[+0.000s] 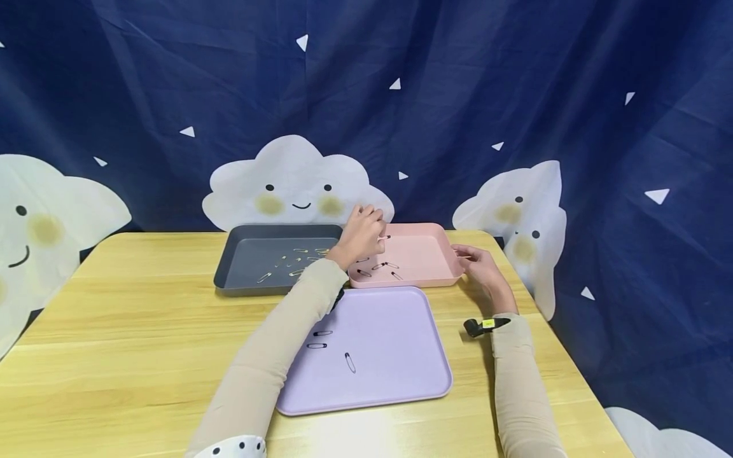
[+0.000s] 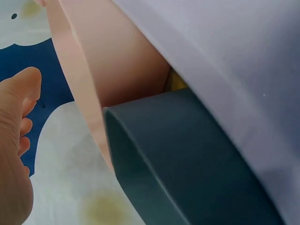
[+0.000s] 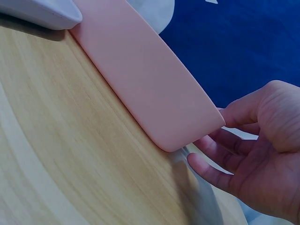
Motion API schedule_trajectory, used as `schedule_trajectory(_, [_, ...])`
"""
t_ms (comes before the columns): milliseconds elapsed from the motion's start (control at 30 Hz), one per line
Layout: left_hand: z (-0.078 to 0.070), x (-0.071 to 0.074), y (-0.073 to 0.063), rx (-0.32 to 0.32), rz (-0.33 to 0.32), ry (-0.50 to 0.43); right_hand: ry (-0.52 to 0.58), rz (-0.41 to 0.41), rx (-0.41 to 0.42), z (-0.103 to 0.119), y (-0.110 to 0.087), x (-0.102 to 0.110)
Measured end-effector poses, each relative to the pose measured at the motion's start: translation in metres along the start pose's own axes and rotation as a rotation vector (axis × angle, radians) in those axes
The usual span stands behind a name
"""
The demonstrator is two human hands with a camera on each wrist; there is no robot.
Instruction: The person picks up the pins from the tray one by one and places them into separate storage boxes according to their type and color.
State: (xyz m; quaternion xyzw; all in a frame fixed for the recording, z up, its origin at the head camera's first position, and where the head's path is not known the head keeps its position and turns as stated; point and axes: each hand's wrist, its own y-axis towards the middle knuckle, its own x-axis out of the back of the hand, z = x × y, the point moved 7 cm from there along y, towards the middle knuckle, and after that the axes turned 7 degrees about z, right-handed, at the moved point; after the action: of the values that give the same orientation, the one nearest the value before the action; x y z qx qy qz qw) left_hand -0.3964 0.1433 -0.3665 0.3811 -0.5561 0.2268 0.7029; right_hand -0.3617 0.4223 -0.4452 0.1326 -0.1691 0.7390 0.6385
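Note:
My left hand (image 1: 363, 232) is above the left part of the pink tray (image 1: 420, 254), fingers curled. A dark-headed safety pin (image 1: 385, 237) shows at its fingertips and seems pinched there. In the left wrist view the thumb of that hand (image 2: 16, 122) lies over the curled fingers. My right hand (image 1: 481, 270) holds the pink tray's right edge; the right wrist view shows its thumb and fingers at the corner of the tray wall (image 3: 154, 79). Several black safety pins (image 1: 378, 266) lie in the pink tray. More black safety pins (image 1: 350, 362) lie on the purple tray (image 1: 395, 343).
A dark grey tray (image 1: 240, 261) holding several gold safety pins (image 1: 280, 261) stands left of the pink one, against it. All three trays are on a wooden table (image 1: 143, 331). A blue cloud-print curtain (image 1: 343, 83) hangs behind the table and along its right side.

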Motion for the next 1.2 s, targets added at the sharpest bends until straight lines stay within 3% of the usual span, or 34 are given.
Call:
schedule_trajectory(333, [0.0, -0.015, 0.004, 0.025, 0.059, 0.054, 0.001, -0.012, 0.01, 0.0, 0.001, 0.0])
schedule_trajectory(900, [-0.003, -0.028, 0.008, 0.076, 0.074, 0.098, 0.023, -0.011, 0.0, 0.002, 0.0, 0.0])
schedule_trajectory(1100, [-0.003, -0.033, 0.007, 0.095, 0.114, 0.094, 0.035, 0.012, -0.012, 0.024, -0.013, -0.004])
schedule_trajectory(1200, [-0.003, -0.035, 0.007, 0.097, 0.132, 0.093, 0.029, 0.014, -0.024, 0.024, -0.013, -0.004])
